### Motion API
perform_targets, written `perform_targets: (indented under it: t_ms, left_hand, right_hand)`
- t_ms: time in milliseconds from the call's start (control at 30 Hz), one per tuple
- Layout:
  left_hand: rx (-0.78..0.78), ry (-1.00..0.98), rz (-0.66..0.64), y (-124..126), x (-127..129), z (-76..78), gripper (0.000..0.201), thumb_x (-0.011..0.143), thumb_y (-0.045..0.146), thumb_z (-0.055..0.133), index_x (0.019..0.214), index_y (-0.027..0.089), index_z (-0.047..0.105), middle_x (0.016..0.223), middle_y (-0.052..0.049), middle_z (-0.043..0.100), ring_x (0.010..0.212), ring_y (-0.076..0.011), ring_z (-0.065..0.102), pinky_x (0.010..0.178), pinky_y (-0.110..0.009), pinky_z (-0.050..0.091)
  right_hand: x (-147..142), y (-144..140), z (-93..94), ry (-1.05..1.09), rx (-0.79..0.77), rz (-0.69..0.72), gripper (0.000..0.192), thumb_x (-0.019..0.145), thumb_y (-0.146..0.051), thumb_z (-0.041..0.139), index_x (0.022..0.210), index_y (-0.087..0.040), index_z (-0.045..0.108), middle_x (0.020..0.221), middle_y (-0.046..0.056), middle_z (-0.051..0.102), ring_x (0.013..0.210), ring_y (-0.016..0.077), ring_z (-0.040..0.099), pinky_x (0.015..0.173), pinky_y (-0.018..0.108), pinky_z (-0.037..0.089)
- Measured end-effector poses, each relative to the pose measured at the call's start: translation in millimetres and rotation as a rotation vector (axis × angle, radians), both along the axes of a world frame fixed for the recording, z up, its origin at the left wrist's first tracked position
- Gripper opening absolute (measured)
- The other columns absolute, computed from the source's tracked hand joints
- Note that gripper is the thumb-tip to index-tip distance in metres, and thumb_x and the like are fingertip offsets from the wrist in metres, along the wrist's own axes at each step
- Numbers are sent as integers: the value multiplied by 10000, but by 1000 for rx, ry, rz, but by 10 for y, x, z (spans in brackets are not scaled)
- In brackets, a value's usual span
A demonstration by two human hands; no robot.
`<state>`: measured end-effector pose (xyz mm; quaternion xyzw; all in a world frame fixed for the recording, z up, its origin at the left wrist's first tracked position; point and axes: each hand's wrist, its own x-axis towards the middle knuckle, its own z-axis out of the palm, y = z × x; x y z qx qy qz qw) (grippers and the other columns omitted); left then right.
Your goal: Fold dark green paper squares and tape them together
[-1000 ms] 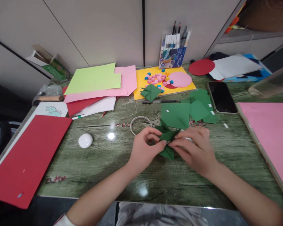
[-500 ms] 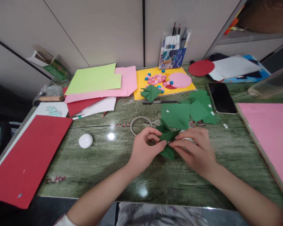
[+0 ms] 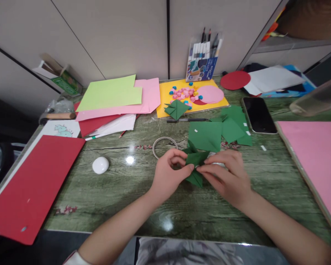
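Observation:
A folded green paper piece (image 3: pixel 196 158) with pointed flaps is held between both hands above the table. My left hand (image 3: pixel 169 171) pinches its left side, the thumb pressed near the middle. From the right, my right hand (image 3: pixel 230 176) pinches its edge with thumb and fingertips. Where the fingertips meet, the paper's inner folds are partly hidden. Just beyond lie flat green paper squares (image 3: pixel 205 135), with small white scraps on them. Another folded green paper shape (image 3: pixel 176 109) rests farther back. A roll of tape (image 3: pixel 164 138) lies close behind my left hand.
A white egg-shaped object (image 3: pixel 100 165) and red paper (image 3: pixel 35 184) lie to the left. Stacked coloured sheets (image 3: pixel 110 94) sit at the back, beside a yellow sheet (image 3: pixel 163 105) bearing pink and blue bits. A phone (image 3: pixel 259 115) and pink paper (image 3: pixel 314 158) are to the right.
The folded green paper has tilted slightly in the fingers, its upper flap shifting a little left. Both hands keep their pinch in nearly the same place.

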<state>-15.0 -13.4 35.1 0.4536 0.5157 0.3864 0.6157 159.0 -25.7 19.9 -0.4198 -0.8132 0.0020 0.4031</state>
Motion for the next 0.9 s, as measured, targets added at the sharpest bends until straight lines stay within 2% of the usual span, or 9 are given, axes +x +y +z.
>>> perform_targets:
  t_ms: [133, 333, 533, 767, 900]
  left_hand:
    - [1, -20, 0, 2, -6, -12, 204, 666, 228, 681, 784, 184, 520, 592, 45, 532, 558, -93, 501, 566, -224, 389]
    - [-14, -29, -5, 7, -4, -40, 214, 666, 227, 680, 796, 181, 516, 595, 46, 532, 563, -92, 493, 574, -225, 392]
    - [13, 14, -53, 17, 4, -61, 188, 675, 214, 659, 786, 179, 512, 604, 43, 537, 570, -94, 502, 577, -221, 383]
    - [113, 171, -36, 12, 3, -57, 167, 664, 202, 652, 773, 185, 527, 594, 50, 531, 576, -98, 512, 568, -214, 379]
    - [127, 193, -31, 8, 6, -53, 166, 657, 186, 651, 769, 186, 528, 593, 54, 534, 573, -95, 514, 566, -210, 384]
  right_hand:
    - [2, -3, -6, 5, 27, -40, 162, 729, -162, 682, 867, -245, 668, 811, 22, 616, 810, 171, 530, 754, 359, 429]
    - [21, 7, -11, -20, 33, -8, 109, 733, -168, 679, 807, -244, 651, 810, 15, 617, 807, 169, 526, 759, 360, 420]
    - [32, 45, 17, -86, 30, -53, 14, 767, -233, 650, 761, -230, 662, 807, 29, 611, 810, 178, 526, 747, 350, 391]
    - [12, 52, 13, -197, -31, -31, 72, 816, -240, 590, 771, -207, 634, 704, 16, 569, 734, 157, 473, 722, 320, 351]
    - [-10, 59, -4, -261, -22, -47, 142, 848, -229, 534, 729, -192, 600, 706, 23, 559, 726, 160, 454, 723, 325, 329]
